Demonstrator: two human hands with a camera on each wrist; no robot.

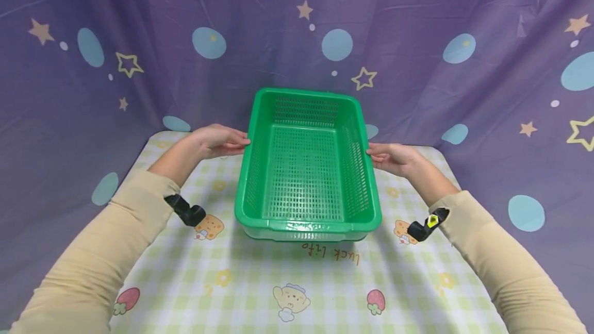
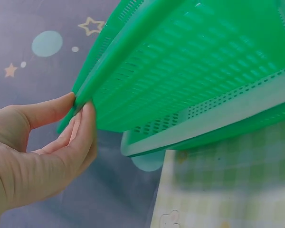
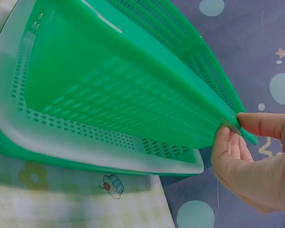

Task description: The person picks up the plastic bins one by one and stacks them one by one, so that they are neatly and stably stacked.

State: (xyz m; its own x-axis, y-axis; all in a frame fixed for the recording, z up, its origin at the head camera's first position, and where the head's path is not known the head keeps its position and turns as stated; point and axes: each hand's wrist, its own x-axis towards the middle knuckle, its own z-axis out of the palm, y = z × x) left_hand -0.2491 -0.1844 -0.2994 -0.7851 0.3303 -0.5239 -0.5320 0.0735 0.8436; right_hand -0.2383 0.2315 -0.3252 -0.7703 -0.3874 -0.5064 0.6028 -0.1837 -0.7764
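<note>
A green plastic basket (image 1: 303,169) with perforated walls and floor is held over the checked tablecloth, and its inside holds nothing. My left hand (image 1: 218,140) pinches the rim on the left long side. In the left wrist view, the thumb (image 2: 52,109) lies on the rim's outer face, with fingertips tucked under the edge. Opposite it, my right hand (image 1: 392,157) pinches the right rim, its thumb (image 3: 261,123) on top and fingers beneath. Along the basket's lower part runs a pale band (image 3: 85,147) with holes; I cannot tell whether this is a separate piece.
The table wears a green-and-white checked cloth (image 1: 185,282) printed with fruit, bears and lettering. A purple curtain (image 1: 278,24) with stars and ovals hangs behind and at both sides. Shadow falls on the cloth under the basket. Black mounts (image 1: 187,213) sit at both sleeves.
</note>
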